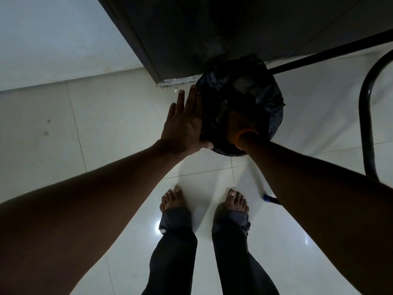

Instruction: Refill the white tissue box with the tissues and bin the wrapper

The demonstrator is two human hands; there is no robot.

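The fingers point(187, 103) of the left hand point(182, 124) are lying flat and close together, pinching nothing, pressing against the left side of the bin point(274, 99) just above the frame's centre, with the thumb hooking the near rim. The right hand point(238, 126) is reaching down into the bin's mouth; its fingers are lost in the dark black liner, so I cannot tell whether they are gripping anything or spread. An orange band point(246, 133) is circling that wrist.

The wrapper itself is not clearly showing. A pale crumpled patch deep in the liner, toward the upper side of the bin, might be it, but its long axis and which way it points are too dim to read.

Judging by this, the binning step is under way or nearly finished. The white tissue box is nowhere in view, so whether the refill is done cannot be checked here. Bare feet point(172, 199) are standing on the pale floor point(106, 124) at lower centre.
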